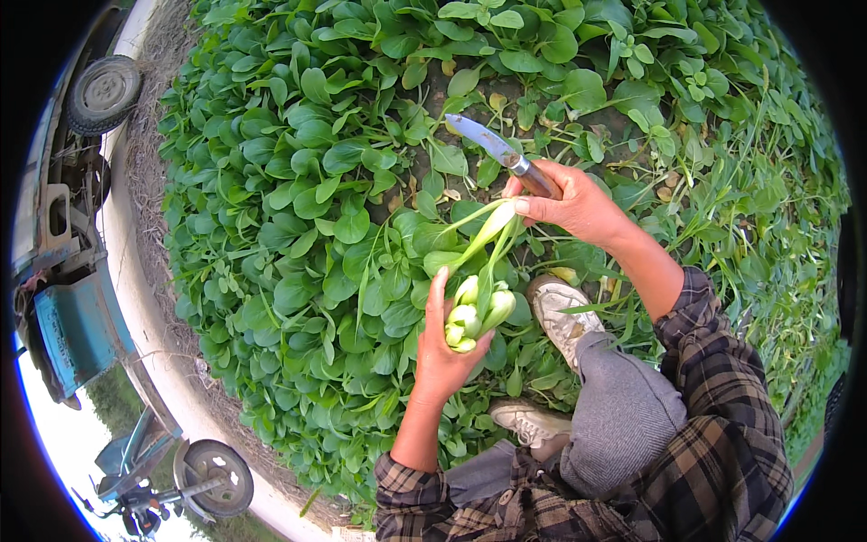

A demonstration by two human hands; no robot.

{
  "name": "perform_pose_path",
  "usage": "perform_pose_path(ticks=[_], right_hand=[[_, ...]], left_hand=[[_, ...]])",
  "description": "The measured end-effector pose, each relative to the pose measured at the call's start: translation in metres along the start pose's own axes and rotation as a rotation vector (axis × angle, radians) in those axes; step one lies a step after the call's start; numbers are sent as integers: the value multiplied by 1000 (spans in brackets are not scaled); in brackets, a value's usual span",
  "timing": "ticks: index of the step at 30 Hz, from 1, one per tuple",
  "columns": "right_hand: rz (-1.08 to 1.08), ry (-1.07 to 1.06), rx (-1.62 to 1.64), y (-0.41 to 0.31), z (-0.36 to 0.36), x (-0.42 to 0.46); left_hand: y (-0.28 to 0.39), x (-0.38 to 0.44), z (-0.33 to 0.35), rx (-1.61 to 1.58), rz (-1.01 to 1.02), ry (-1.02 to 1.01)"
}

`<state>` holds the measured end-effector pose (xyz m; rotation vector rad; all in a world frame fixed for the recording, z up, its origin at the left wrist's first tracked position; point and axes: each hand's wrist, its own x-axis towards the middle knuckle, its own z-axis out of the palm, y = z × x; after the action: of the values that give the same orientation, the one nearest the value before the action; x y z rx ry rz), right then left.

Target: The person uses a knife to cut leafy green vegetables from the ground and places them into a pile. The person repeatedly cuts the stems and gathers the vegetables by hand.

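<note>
In my left hand (443, 352) is a bunch of small bok choy heads (464, 322), their pale green bases turned up towards me. My right hand (572, 203) grips a knife (504, 152) by its brown wooden handle, the curved, soiled blade pointing up and left. The same hand also pinches the base of a bok choy plant (493, 227) between thumb and finger. Its leaf stalks hang down to the left, reaching the held bunch. Both hands are above the leafy crop, and part of the bunch is hidden by the left fingers.
A dense bed of leafy greens (291, 190) spreads ahead and left. Bare soil (433, 162) with yellowed leaves shows near the blade. My shoes (559, 311) stand among plants. At far left, a blue three-wheeled cargo vehicle (81, 332) is parked on a pale path (156, 325).
</note>
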<state>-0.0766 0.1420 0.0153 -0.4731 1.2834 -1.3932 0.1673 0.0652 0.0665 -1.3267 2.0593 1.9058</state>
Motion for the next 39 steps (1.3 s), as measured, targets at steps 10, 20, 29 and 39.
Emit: perform_pose_path(ticks=[10,20,29,39], right_hand=[[35,35,-59,19,19,-5],[-230,125,-767,3,41,3],[97,-53,-960,60,14,0],[15,-113,-1197,129,21,3]], left_hand=[[0,-11,-19,-263,95,86],[48,53,-56,99,129,-29],[-10,79,-13,878,-297,-305],[-70,62,-16,943,-348,-107]])
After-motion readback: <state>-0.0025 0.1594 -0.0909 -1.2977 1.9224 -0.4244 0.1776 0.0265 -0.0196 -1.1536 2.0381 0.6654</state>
